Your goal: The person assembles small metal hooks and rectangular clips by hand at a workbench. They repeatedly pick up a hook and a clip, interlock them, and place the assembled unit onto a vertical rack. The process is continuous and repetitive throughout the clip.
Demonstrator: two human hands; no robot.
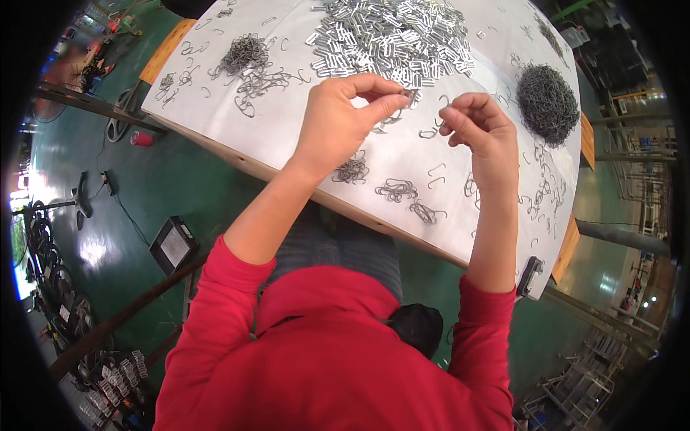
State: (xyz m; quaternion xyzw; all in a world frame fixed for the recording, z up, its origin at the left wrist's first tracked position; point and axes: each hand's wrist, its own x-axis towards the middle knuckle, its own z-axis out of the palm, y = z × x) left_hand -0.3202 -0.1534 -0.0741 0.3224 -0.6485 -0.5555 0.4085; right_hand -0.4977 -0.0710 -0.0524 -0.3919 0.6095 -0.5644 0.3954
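At the white table (262, 141): you hold both bare hands above the surface, near each other but not touching.
Left hand (338, 118): your thumb and forefinger pinch a small metal piece (412, 95), just before the pile of metal buckles (392, 39); its exact shape is too small to tell.
Right hand (485, 135): your fingertips appear closed on a thin wire hook (443, 100), its curve showing above them.
Handling: a light pinch with the curve left free likely serves you best; keep both pieces in sight.
Loose hooks (396, 189): these lie tangled below your hands; lifting one at a time should limit snags.
Dark wire heap (548, 105): it sits at your right, beyond your hand.
Lettering: you can read none, neither on the red can (141, 138) nor the black box (175, 246).
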